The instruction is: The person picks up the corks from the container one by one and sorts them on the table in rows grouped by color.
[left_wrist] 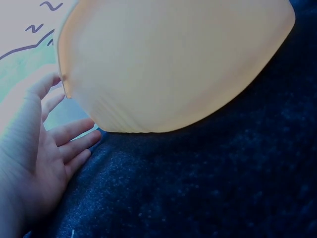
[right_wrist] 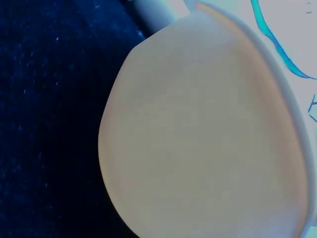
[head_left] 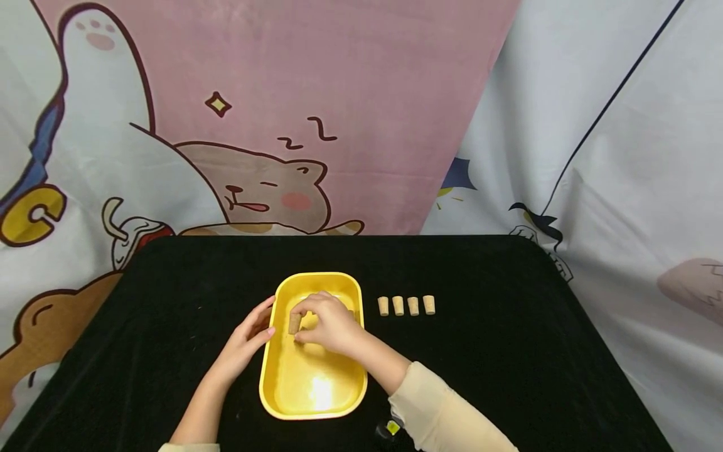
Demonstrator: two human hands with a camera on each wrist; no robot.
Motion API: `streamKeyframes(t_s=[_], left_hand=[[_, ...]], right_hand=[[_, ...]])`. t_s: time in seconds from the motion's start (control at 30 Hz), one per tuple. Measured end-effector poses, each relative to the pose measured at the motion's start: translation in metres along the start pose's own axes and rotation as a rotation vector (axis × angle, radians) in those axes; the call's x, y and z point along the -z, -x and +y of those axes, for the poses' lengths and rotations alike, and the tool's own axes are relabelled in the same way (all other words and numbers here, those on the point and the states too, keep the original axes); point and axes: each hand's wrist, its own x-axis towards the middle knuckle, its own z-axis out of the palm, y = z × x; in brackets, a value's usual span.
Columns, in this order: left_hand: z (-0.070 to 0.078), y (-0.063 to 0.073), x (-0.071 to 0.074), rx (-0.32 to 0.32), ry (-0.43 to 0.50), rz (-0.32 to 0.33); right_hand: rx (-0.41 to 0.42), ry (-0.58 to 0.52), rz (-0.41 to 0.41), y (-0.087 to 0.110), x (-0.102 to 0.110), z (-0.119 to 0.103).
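A yellow tray [head_left: 316,402] sits on the black cloth, its long side running away from me. Over its inside, my right hand [head_left: 333,326] pinches a tan cork stopper [head_left: 294,324] between thumb and fingertips. What lies beneath that palm is partly hidden. My left hand [head_left: 245,345] rests against the tray's left side, thumb tip at the rim. In the left wrist view, the left hand [left_wrist: 44,153] has fairly straight, spread fingers touching the outer wall of the tray [left_wrist: 173,64]. The right wrist view is mostly filled by the tray [right_wrist: 198,129].
Several cork stoppers [head_left: 398,306] stand in a row on the black cloth [head_left: 480,351] to the right of the tray. A small dark object with a yellow-green patch [head_left: 392,427] lies near the right sleeve. A printed cartoon curtain [head_left: 367,94] hangs behind the table.
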Motion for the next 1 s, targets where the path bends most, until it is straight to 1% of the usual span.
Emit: streamKeyframes(t_s=[0.17, 0.37, 0.53, 0.73, 0.8, 1.0], left_hand=[[0.001, -0.001, -0.001, 0.008, 0.002, 0.005], [-0.001, 0.000, -0.001, -0.010, -0.002, 0.014], [-0.001, 0.000, 0.000, 0.001, -0.011, 0.020], [-0.001, 0.000, 0.001, -0.010, -0.015, 0.019], [-0.001, 0.000, 0.001, -0.011, -0.015, 0.018], [0.000, 0.000, 0.000, 0.003, -0.017, 0.018]], right_hand=[[0.045, -0.048, 0.063, 0.007, 0.008, -0.003], [0.072, -0.095, 0.117, 0.018, 0.021, -0.008], [0.090, -0.107, 0.158, 0.028, 0.034, -0.010], [0.128, -0.122, 0.213, 0.042, 0.049, -0.005], [0.118, -0.126, 0.219, 0.048, 0.054, -0.003], [0.035, -0.122, 0.210, 0.066, 0.064, 0.010]])
